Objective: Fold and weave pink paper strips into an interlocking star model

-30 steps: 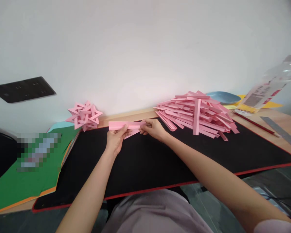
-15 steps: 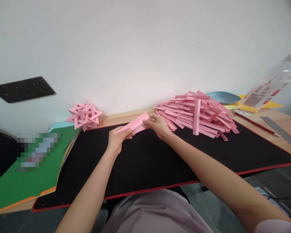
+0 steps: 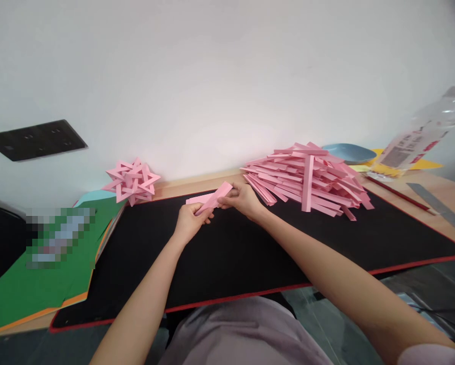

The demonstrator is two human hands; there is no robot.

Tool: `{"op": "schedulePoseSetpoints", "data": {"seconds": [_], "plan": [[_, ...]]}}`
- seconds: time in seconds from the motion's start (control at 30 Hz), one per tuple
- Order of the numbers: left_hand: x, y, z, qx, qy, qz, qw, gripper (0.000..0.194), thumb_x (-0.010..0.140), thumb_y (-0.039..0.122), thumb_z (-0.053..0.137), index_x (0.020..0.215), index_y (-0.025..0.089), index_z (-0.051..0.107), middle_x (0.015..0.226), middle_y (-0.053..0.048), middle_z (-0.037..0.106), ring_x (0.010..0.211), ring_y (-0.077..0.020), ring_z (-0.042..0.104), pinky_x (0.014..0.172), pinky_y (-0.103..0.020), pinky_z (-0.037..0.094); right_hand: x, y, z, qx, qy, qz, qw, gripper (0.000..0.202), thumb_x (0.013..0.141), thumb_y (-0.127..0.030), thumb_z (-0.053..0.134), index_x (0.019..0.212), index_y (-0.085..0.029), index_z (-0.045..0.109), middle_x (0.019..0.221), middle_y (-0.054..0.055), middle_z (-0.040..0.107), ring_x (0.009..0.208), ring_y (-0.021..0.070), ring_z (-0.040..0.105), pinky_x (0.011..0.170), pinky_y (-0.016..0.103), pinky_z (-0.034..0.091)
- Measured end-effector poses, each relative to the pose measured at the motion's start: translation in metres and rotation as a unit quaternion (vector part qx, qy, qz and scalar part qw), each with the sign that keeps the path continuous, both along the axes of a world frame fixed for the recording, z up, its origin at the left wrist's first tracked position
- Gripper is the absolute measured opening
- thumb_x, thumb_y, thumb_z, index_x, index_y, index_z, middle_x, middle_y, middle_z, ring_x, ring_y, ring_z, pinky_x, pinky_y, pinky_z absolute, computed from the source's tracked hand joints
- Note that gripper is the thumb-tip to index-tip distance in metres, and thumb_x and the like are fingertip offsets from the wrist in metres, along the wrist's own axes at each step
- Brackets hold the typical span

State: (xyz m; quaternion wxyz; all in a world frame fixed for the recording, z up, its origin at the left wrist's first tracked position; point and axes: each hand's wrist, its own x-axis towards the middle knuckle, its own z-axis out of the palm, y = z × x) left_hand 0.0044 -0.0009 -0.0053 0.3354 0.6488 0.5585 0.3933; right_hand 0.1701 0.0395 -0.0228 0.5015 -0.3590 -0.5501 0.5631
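Observation:
Pinched between both hands is a creased pink paper strip [image 3: 223, 192], held above the black mat. My left hand [image 3: 192, 222] grips its lower left end, thumb on top. Fingers of my right hand [image 3: 242, 202] close on its right end. A second pink flap points left behind my left thumb; whether it belongs to the same paper I cannot tell. Right of my right hand lies a heap of folded pink paper strips [image 3: 288, 175]. One strip [image 3: 307, 183] leans upright against its front. To the left rests a pink star-shaped paper model [image 3: 132, 181].
Under my hands spreads a black mat [image 3: 242, 263] with red edging. Green paper sheets [image 3: 71, 274] overlap its left side. Toward the right are a blue dish [image 3: 349, 152], a clear plastic bottle [image 3: 421, 134], a dark red pencil [image 3: 398, 193] and a ruler [image 3: 440, 208]. A wall rises behind.
The pink paper has turned and narrowed in my hands, and a flap now sticks out to the left. Both hands have shifted slightly; the heap and star model have stayed put.

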Motion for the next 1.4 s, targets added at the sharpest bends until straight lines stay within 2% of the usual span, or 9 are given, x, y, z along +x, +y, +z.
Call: {"op": "schedulePoseSetpoints", "data": {"seconds": [0.17, 0.37, 0.6, 0.87, 1.03, 1.23, 1.33, 1.4], "plan": [[0.001, -0.003, 0.003, -0.043, 0.028, -0.041, 0.998, 0.033, 0.071, 0.045, 0.057, 0.057, 0.015, 0.060, 0.042, -0.001, 0.053, 0.035, -0.0101, 0.045, 0.037, -0.021, 0.033, -0.001, -0.004, 0.001, 0.027, -0.052, 0.018, 0.998, 0.043, 0.054, -0.015, 0.076, 0.086, -0.014, 0.048, 0.066, 0.001, 0.064, 0.059, 0.0141, 0.064, 0.055, 0.025, 0.054], [-0.002, -0.003, 0.003, -0.042, 0.043, -0.051, 0.997, 0.033, 0.072, 0.043, 0.056, 0.056, 0.015, 0.057, 0.038, 0.001, 0.048, 0.032, -0.0081, 0.041, 0.035, -0.019, 0.029, -0.001, -0.005, -0.002, 0.047, -0.093, 0.036, 0.994, 0.062, 0.056, -0.013, 0.074, 0.107, -0.016, 0.038, 0.067, 0.000, 0.064, 0.063, 0.0168, 0.065, 0.057, 0.027, 0.055], [-0.004, -0.002, 0.001, -0.049, 0.034, -0.065, 0.996, 0.031, 0.072, 0.042, 0.055, 0.056, 0.015, 0.058, 0.039, 0.001, 0.049, 0.033, -0.0088, 0.043, 0.035, -0.019, 0.030, 0.001, -0.004, 0.003, 0.019, -0.064, 0.080, 0.995, 0.045, 0.068, -0.004, 0.060, 0.104, -0.016, 0.035, 0.059, -0.004, 0.061, 0.059, 0.0150, 0.066, 0.061, 0.029, 0.056], [0.000, -0.004, 0.006, -0.056, 0.019, -0.033, 0.998, 0.030, 0.069, 0.039, 0.059, 0.052, 0.015, 0.058, 0.038, 0.000, 0.049, 0.033, -0.0082, 0.043, 0.036, -0.019, 0.031, 0.002, -0.005, 0.008, 0.007, -0.018, 0.112, 0.994, 0.028, 0.082, -0.004, 0.042, 0.105, -0.016, 0.033, 0.062, 0.000, 0.065, 0.062, 0.0145, 0.067, 0.062, 0.028, 0.056], [0.000, -0.002, 0.002, -0.050, -0.010, -0.020, 0.998, 0.031, 0.067, 0.042, 0.062, 0.055, 0.014, 0.061, 0.040, -0.001, 0.052, 0.034, -0.0091, 0.045, 0.035, -0.019, 0.033, 0.001, -0.001, 0.008, 0.008, -0.012, 0.052, 0.999, 0.022, 0.083, -0.006, 0.042, 0.102, -0.016, 0.038, 0.063, 0.001, 0.065, 0.061, 0.0135, 0.067, 0.060, 0.027, 0.057], [-0.001, 0.002, -0.005, -0.034, -0.104, -0.016, 0.994, 0.030, 0.065, 0.040, 0.067, 0.074, 0.011, 0.064, 0.061, -0.007, 0.065, 0.040, -0.0118, 0.054, 0.037, -0.022, 0.041, 0.003, 0.010, 0.001, -0.006, 0.034, -0.075, 0.997, 0.022, 0.082, -0.011, 0.049, 0.099, -0.017, 0.036, 0.060, -0.002, 0.061, 0.057, 0.0140, 0.066, 0.061, 0.030, 0.058], [-0.001, 0.002, -0.004, -0.045, -0.146, 0.002, 0.988, 0.036, 0.065, 0.038, 0.067, 0.087, 0.009, 0.063, 0.064, -0.008, 0.066, 0.042, -0.0137, 0.057, 0.039, -0.023, 0.044, 0.004, 0.009, 0.000, -0.015, 0.066, -0.086, 0.994, 0.028, 0.078, -0.014, 0.056, 0.098, -0.017, 0.036, 0.059, -0.004, 0.058, 0.057, 0.0147, 0.066, 0.062, 0.031, 0.058], [-0.001, 0.002, -0.003, -0.053, -0.163, 0.002, 0.985, 0.038, 0.065, 0.037, 0.068, 0.090, 0.009, 0.062, 0.066, -0.008, 0.066, 0.044, -0.0140, 0.058, 0.041, -0.023, 0.045, 0.003, 0.005, 0.001, -0.029, 0.077, -0.064, 0.995, 0.034, 0.072, -0.014, 0.064, 0.095, -0.016, 0.040, 0.061, -0.003, 0.059, 0.059, 0.0148, 0.066, 0.064, 0.030, 0.058]]}}
